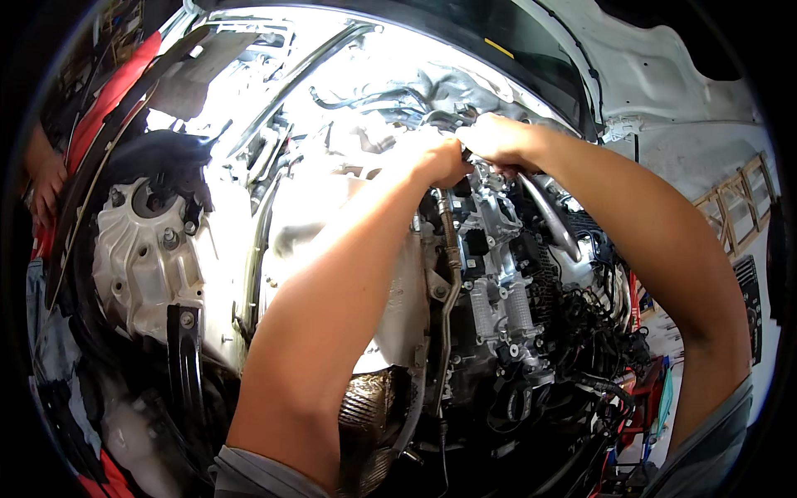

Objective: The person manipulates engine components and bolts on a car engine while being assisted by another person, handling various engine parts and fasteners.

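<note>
Both hands meet at the rear top of the engine (498,274): the left hand (438,158) and right hand (498,137) are clenched on a small part there, hidden by fingers. Best to pull straight, steadily, clear of the pipe (450,274) and wiring (589,332)

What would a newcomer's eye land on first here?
Two bare forearms reach up the middle, the left hand and right hand meeting close together at the top of the engine in an open bay. At left sits a pale cast strut tower; low in the middle, a silvery heat-wrapped pipe.
</note>
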{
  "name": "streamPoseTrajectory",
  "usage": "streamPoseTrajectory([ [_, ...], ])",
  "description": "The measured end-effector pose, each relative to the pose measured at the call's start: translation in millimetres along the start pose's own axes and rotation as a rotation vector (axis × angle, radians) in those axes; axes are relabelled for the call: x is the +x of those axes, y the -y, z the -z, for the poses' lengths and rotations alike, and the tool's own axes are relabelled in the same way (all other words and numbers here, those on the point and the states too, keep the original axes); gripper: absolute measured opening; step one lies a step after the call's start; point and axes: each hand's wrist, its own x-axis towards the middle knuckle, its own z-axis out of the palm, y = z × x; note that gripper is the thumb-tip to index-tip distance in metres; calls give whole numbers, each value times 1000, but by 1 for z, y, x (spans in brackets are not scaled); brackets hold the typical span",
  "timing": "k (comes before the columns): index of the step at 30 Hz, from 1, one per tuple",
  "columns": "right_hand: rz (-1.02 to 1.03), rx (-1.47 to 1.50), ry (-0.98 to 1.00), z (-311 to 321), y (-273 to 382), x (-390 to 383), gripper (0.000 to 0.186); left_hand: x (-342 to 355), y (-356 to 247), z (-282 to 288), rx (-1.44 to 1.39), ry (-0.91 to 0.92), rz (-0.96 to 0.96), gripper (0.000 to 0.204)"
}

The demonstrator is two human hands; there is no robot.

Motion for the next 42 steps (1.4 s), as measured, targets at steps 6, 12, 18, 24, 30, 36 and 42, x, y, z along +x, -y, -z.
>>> streamPoseTrajectory([
  [6, 403, -306, -309, -6, -43, 30, 32, -1, -2, 4, -9, 39, -10, 31],
  [12, 450, -233, -323, -6, -49, 25, 29, -1, 2, 0, -24, -51, -59, 45],
  [18, 531, -128, -484, 8, -59, -21, 31, -8, 7, 4, -491, -177, -225, 55],
  [24, 468, 15, -321, -13, -45, -66, 25, -14, 20, 9, -880, -167, -305, 35],
  [30, 502, -143, -150, -39, -38, -66, 30, -29, 12, 15, -671, -251, -186, 25],
  [36, 681, -540, -227, -42, -34, -68, 37, -43, 9, 20, -392, -254, -184, 24],
  [42, 244, -221, -143, -48, -24, -51, 54, -72, -4, 14, -63, -239, -111, 39],
])
